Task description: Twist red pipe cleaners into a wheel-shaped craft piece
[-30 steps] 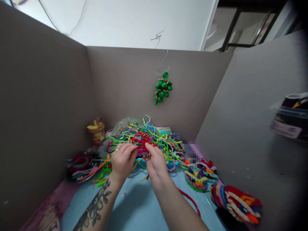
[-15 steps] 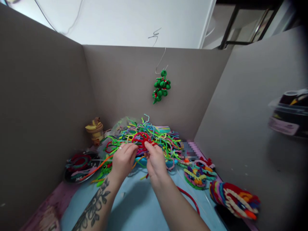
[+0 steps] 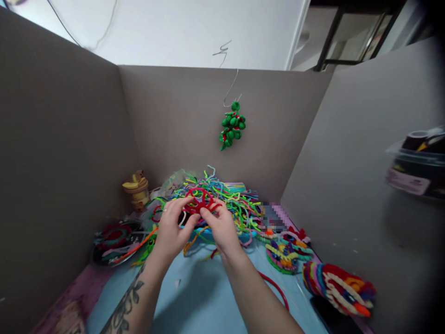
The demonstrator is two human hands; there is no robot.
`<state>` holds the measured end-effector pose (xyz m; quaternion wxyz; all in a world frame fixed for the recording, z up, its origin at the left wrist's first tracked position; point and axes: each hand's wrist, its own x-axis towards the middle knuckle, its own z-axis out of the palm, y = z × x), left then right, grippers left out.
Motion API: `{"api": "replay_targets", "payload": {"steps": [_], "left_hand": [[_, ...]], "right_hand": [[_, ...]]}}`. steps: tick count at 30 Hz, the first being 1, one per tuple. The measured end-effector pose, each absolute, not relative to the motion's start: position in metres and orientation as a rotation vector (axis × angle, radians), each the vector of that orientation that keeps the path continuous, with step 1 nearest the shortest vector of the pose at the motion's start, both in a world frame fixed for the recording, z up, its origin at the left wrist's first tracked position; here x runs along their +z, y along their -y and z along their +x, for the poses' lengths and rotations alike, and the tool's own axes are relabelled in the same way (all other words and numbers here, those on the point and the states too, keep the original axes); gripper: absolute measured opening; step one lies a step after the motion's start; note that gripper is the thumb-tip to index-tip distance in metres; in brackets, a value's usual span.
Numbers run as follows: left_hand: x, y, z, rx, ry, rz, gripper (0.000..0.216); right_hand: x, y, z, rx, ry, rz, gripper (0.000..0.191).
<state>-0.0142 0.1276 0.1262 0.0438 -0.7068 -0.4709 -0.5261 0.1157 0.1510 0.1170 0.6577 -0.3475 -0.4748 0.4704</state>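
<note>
The person's right hand [image 3: 224,229] is pinching a red wheel-shaped piece [image 3: 201,203], its thumb pressing on the near edge, while the left hand [image 3: 170,227] is curving around the left side with a clear gap between thumb and forefinger, its fingertips reaching the rim; whether they are gripping it is impossible to tell. The piece is sitting in mid-air at the centre, in front of a far heap of coloured strands [image 3: 239,199]. As far as shaping goes, a rounded outline and several spokes meeting in a middle are already showing, so the frame is looking largely formed; short red ends are poking out at the right, apparently not yet tucked in, and what else is lacking cannot be judged. The red stems are looking fuzzy and bendable, like pipe cleaners, and the heap is tangling thin, wavy lengths in green, yellow, pink and blue. A thicker red strand [image 3: 278,287] is curving across the smooth blue surface [image 3: 194,301] at near right. Beyond it, plush, ridged multicoloured pieces [image 3: 283,260] are lying, and a knobbly green ornament [image 3: 232,123] is hanging from a thin bent wire [image 3: 230,90] at the far panel.
</note>
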Motion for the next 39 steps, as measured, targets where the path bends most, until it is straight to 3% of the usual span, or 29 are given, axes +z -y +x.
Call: {"api": "replay_targets", "payload": {"steps": [5,13,25,34,39], "left_hand": [[0.128,-0.127,-0.014,-1.780,1.612,-2.311,0.035],[0.123,-0.133,-0.014,-2.345,1.856,-2.315,0.044],[0.127,-0.125,0.002,-2.203,1.855,-2.407,0.046],[0.131,-0.129,-0.007,-3.012,1.880,-2.080,0.060],[0.131,-0.129,-0.006,-3.239,1.732,-1.960,0.057]], "right_hand": [[0.118,-0.150,0.124,0.910,1.411,-0.812,0.008],[0.116,-0.156,0.131,0.986,1.420,-0.734,0.011],[0.106,-0.160,0.120,0.936,1.257,-0.773,0.017],[0.114,-0.175,0.150,1.103,1.117,-0.801,0.021],[0.117,-0.168,0.147,1.330,1.256,-0.774,0.024]]}}
